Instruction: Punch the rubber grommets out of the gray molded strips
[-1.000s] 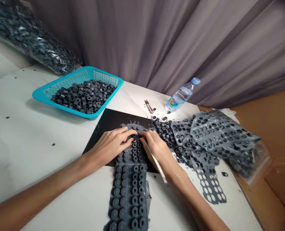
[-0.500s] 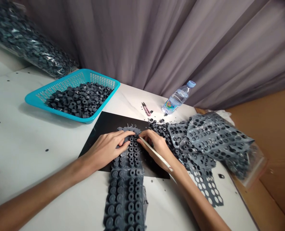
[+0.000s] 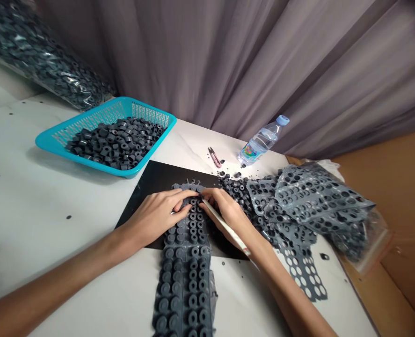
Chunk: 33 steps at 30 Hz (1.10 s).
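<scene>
A long grey rubber-like sheet (image 3: 184, 276) with rows of moulded round parts runs from the front edge up onto a black mat (image 3: 165, 173). My left hand (image 3: 161, 208) lies over its far left part, thumb and fingers closed on the sheet near the top. Close beside it, my right hand (image 3: 224, 206) has its fingers pinched at the same spot. A slim white stick-like tool (image 3: 233, 234) is in my right hand, slanting back over the wrist; its tip is hidden near the fingertips, so its kind cannot be told.
A blue basket (image 3: 84, 164) of small dark rings stands back left, with a clear bag (image 3: 53, 70) of similar parts behind. Pink thread snips (image 3: 214, 157) and a water bottle (image 3: 263, 140) lie at the back. Loose parts (image 3: 238, 189) and punched sheets (image 3: 319, 196) pile up right.
The whole view has shifted slightly. Both hands stay at the far end of the sheet, with fingertips now closer together.
</scene>
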### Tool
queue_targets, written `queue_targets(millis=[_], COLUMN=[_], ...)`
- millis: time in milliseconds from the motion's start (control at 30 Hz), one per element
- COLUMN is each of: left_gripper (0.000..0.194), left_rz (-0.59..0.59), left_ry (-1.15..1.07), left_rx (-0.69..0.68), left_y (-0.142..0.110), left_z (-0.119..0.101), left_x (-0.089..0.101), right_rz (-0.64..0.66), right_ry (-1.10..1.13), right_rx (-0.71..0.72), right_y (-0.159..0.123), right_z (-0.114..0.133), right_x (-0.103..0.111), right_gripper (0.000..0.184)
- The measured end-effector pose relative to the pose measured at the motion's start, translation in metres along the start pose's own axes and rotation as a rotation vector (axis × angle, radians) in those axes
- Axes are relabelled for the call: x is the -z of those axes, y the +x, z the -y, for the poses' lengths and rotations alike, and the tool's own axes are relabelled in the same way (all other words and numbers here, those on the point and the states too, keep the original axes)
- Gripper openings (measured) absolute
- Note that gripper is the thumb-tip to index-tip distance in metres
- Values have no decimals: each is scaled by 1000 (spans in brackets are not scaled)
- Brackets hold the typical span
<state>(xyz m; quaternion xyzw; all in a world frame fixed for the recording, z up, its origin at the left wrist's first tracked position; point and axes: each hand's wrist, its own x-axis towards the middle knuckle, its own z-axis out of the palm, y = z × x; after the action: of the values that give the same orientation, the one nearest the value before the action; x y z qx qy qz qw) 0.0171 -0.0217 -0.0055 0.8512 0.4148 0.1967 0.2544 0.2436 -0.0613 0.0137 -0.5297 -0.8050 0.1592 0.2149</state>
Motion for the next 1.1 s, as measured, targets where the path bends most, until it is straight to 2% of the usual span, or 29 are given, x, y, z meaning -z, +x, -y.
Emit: queue_targets(millis=[233,367,433,633,733,833,1100], left_gripper=[36,35,36,23,24,25,26], left_rz=[8,16,17,-31,-33,-33,-34], left_ry=[-20,-40,-67,-101,-101,-112,-129], left_rx=[25,54,71,91,88,85,72], left_y=[1,1,1,1,3,4,2], left_z=[-1,-1,0,3,2,3,5], left_x=[1,1,1,-5,-5,-5,-5], right_rz=[-42,-241,-297,-163,-62,-17,3], right_ry=[-121,-214,-231,8,108,91,23], right_rx=[75,-79,-142,-31,39,81,114], right_y=[5,6,4,5,7,7,8], right_z=[-4,-14,-18,-5,3,4,3], right_x=[-13,-17,-15,1,4,4,0], right_gripper=[18,21,20,17,16,16,19])
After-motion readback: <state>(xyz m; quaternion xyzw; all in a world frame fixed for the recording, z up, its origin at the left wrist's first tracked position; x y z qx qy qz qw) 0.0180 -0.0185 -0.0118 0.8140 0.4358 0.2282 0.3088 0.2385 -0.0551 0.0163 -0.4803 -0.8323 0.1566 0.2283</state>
